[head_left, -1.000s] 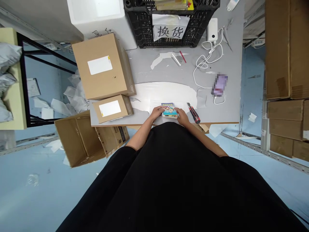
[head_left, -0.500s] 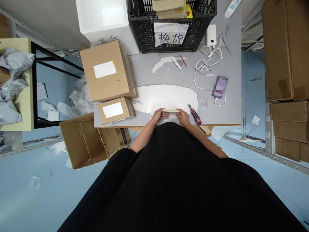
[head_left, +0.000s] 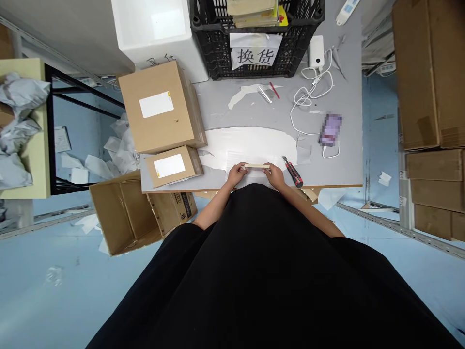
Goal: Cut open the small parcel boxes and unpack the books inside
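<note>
Between my hands is a thin, cream-coloured, flat piece (head_left: 256,166), seen nearly edge-on; its exact kind is unclear. My left hand (head_left: 237,174) pinches its left end, and my right hand (head_left: 275,175) grips the right end. Both hands are just above the front part of the desk, close to my body. Beneath them a white sheet-like patch (head_left: 250,140) covers the desktop. A red and black utility knife (head_left: 292,172) lies just right of my right hand.
Two closed cartons, one large (head_left: 160,116) and one small (head_left: 174,167), stand at the left. A black crate (head_left: 254,53) and a white foam box (head_left: 156,29) are at the back. Right lie a phone (head_left: 330,130), white cable (head_left: 301,102) and tweezers (head_left: 339,63). An open carton (head_left: 123,213) sits below left.
My left hand's fingers have drawn in slightly at the left end of the piece. Otherwise hands and piece stay in nearly the same place; the view has shifted very slightly.
</note>
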`<state>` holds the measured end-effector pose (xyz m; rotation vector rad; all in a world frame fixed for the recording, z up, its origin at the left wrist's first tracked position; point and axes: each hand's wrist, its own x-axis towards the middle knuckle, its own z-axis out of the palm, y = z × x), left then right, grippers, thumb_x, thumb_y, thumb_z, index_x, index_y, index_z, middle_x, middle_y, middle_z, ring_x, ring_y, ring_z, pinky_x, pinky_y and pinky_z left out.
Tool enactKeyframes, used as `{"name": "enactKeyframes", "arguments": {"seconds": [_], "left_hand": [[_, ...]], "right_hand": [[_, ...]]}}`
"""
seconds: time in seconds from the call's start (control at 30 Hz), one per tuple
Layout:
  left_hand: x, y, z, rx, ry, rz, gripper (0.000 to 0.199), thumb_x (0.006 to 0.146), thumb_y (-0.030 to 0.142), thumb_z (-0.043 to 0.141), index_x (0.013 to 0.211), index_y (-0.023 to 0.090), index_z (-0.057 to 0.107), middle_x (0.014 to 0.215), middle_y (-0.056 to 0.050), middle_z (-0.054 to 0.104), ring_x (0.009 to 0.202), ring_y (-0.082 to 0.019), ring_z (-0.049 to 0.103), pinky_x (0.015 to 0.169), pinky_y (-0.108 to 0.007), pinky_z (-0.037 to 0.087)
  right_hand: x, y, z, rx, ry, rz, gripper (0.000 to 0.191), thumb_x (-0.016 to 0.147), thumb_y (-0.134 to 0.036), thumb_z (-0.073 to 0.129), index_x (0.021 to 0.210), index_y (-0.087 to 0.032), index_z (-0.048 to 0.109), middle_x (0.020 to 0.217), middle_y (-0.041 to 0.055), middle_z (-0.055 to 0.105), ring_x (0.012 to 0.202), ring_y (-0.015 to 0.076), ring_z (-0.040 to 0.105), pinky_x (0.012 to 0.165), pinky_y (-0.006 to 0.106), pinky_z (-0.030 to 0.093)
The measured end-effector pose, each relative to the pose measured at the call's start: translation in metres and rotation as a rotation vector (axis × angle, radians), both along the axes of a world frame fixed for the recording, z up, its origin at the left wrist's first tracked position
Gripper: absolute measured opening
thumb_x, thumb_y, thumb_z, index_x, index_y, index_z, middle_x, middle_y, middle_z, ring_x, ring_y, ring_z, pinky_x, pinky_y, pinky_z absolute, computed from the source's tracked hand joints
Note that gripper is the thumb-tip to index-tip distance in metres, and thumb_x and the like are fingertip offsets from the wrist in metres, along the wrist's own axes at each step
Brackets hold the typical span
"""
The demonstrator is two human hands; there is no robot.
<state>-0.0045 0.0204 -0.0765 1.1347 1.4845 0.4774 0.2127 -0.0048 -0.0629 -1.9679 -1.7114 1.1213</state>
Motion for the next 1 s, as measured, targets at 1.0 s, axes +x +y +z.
{"name": "enactKeyframes", "arguments": {"seconds": [1.0], "left_hand": [[0.004,-0.004,-0.001,-0.245,-0.305,0.264,0.018,0.081,0.028,0.068,0.093,0.017,0.074,0.077,0.0,0.07,0.06,-0.009,0.058,0.061,-0.023,0.048]], "right_hand": [[-0.014,0.004,0.003,-0.359,0.723,-0.632,0.016,0.074,-0.03,0.064,0.086,-0.02,0.064,0.082,0.0021,0.07,0.076,0.0168,0.066,0.07,0.03,0.055]]}}
